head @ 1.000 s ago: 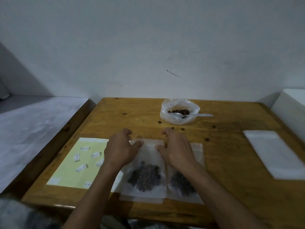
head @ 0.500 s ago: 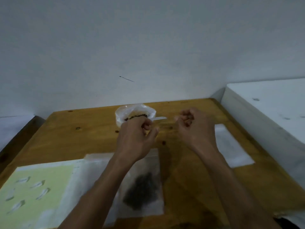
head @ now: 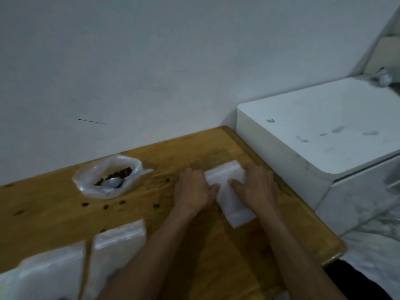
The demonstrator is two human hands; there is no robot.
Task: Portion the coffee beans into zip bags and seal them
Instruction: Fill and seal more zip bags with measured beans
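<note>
Moved right since the earlier frame — left hand [head: 195,191] and right hand [head: 256,187] now flat on the stack of empty zip bags [head: 230,195], right of centre; fingers straight, gripping nothing. Bean bag [head: 108,176] with spoon [head: 116,181] at centre left. Advisable: peel a single bag — press the rest down.

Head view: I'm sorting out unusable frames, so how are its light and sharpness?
Head view: dim and flat, no glare; bags at lower left smeared by blur; hands soft; beans and spoon readable; wide-angle bends the table edge.
</note>
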